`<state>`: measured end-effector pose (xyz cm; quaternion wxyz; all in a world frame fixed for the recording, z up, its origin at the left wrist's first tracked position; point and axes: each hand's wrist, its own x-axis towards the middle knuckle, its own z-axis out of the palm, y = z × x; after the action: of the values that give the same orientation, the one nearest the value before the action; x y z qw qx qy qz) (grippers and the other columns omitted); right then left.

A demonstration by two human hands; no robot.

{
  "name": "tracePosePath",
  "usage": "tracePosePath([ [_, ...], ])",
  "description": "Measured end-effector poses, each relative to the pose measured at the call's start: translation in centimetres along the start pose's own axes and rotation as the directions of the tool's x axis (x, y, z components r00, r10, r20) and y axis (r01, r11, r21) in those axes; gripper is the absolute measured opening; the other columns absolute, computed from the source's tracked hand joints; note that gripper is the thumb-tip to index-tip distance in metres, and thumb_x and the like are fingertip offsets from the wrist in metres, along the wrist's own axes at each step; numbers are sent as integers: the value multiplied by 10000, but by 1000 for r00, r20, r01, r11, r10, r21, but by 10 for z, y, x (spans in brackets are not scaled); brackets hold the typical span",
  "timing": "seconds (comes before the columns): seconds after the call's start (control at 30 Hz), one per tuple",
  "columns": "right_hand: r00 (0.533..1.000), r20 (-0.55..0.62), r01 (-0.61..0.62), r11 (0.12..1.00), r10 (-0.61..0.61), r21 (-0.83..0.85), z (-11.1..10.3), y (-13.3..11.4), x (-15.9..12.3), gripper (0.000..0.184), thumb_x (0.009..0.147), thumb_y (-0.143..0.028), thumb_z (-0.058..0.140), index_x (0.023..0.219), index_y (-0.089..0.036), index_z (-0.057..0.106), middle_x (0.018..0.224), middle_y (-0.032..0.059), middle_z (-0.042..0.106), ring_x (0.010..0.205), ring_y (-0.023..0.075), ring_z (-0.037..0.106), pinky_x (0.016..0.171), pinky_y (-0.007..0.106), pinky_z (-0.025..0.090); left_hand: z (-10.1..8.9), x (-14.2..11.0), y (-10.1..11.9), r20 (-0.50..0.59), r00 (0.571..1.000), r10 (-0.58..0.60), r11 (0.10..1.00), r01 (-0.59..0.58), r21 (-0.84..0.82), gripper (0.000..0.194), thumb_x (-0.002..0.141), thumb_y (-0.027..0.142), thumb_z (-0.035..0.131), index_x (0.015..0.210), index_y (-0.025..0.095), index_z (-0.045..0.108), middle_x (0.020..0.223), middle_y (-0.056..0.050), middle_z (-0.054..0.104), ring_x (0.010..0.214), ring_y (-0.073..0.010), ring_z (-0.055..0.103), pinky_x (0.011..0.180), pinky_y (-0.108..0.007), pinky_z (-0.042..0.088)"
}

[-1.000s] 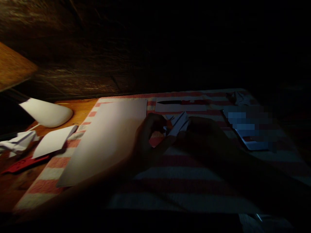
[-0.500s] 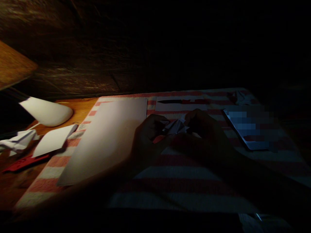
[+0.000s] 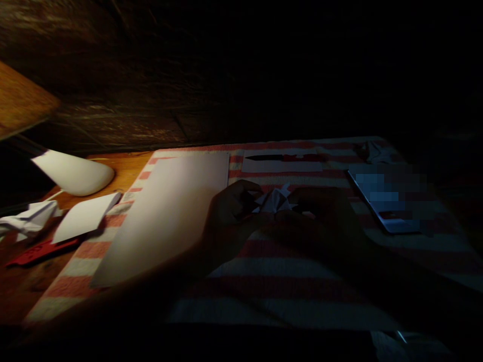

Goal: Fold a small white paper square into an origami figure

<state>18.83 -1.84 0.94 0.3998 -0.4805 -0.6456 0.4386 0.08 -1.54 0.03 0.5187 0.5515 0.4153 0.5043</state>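
Observation:
Between my two hands is a small piece of folded white paper [image 3: 277, 199] with several pointed flaps standing up. My left hand [image 3: 232, 208] is closed on its left side, thumb in front and fingers curled behind. My right hand [image 3: 319, 211] lies in deep shadow and grips the paper from the right, its thumb toward the near edge. Both hands are above a red-and-white striped cloth [image 3: 264, 266]. A large sheet of white paper [image 3: 169, 206] lies just left of my left hand. Beyond the hands, a knife [image 3: 283, 158] with a dark blade and red handle rests on a white paper strip.
At the left stand a white lamp base [image 3: 77, 173] and an orange lampshade [image 3: 24, 100]. Near them lie a folded white paper shape [image 3: 30, 218], a curved white paper [image 3: 85, 218] and a red object [image 3: 41, 251]. A phone [image 3: 385, 201] and a crumpled paper piece [image 3: 373, 151] lie right.
The fingers of my right hand have dropped lower and lie flatter behind the folded paper. The paper has turned slightly, one point now standing higher. My left hand has barely shifted.

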Motion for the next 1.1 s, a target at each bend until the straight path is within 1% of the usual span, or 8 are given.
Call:
tracePosePath([
  [0.2, 992, -55, -104, 989, 110, 105, 2, 0, 1, 232, 760, -401, 809, 789, -178, 753, 743, 55, 729, 653, 193, 633, 556, 302, 460, 2, 0, -8, -57, 997, 46, 998, -44, 35, 373, 693, 96, 792, 964, 213, 564, 829, 6, 689, 690, -142, 665, 544, -228, 534],
  [0.33, 989, -91, -104, 983, 119, 151, 2, 1, 4, 198, 770, -364, 798, 746, -181, 726, 681, 31, 696, 605, 158, 597, 518, 269, 425, 2, 2, -7, -74, 987, 145, 982, -135, 131, 304, 750, 118, 770, 946, 211, 557, 786, 19, 668, 668, -128, 663, 559, -222, 533],
  [0.47, 992, -4, -121, 970, 125, 211, 1, 5, 7, 185, 788, -354, 795, 798, -179, 737, 743, 37, 720, 631, 158, 611, 553, 274, 453, 1, 4, -8, -63, 971, 233, 962, -220, 161, 285, 764, 136, 761, 958, 204, 563, 898, 3, 661, 765, -132, 688, 652, -237, 568],
  [0.6, 987, 27, -161, 966, 159, 205, 2, 8, 9, 218, 818, -375, 775, 827, -163, 730, 759, 47, 709, 640, 156, 602, 557, 275, 430, 1, 4, -11, -67, 964, 256, 951, -239, 194, 283, 771, 130, 763, 956, 210, 564, 895, 4, 664, 745, -128, 672, 621, -233, 552],
  [0.73, 997, -39, -57, 968, 68, 243, 7, 13, 11, 239, 770, -328, 825, 870, -190, 657, 848, 26, 686, 729, 164, 624, 647, 295, 482, 0, 4, -14, -73, 961, 267, 948, -249, 197, 199, 799, 158, 747, 877, 214, 573, 851, 9, 656, 729, -131, 658, 604, -239, 540],
  [0.87, 976, -209, 102, 972, -57, 212, 10, 14, 11, 395, 706, -248, 874, 905, -249, 532, 845, -33, 633, 682, 138, 597, 589, 266, 470, 0, 4, -13, -69, 958, 277, 947, -260, 188, 167, 835, 177, 718, 876, 215, 561, 823, 11, 648, 704, -133, 662, 597, -250, 536],
  [1.0, 952, -249, 190, 981, -179, 23, 8, 11, 10, 284, 763, -236, 834, 885, -229, 578, 879, -14, 653, 711, 136, 612, 609, 265, 479, 1, 5, -11, -79, 951, 298, 942, -279, 187, 198, 826, 145, 718, 887, 212, 542, 804, 18, 638, 684, -121, 663, 576, -230, 531],
  [1.1, 959, -234, 153, 987, -158, -42, 6, 10, 10, 215, 775, -243, 819, 885, -194, 641, 845, 14, 689, 712, 161, 638, 621, 289, 483, 2, 5, -12, -90, 951, 296, 943, -276, 185, 207, 812, 131, 715, 877, 209, 535, 756, 36, 618, 663, -111, 665, 582, -215, 542],
])
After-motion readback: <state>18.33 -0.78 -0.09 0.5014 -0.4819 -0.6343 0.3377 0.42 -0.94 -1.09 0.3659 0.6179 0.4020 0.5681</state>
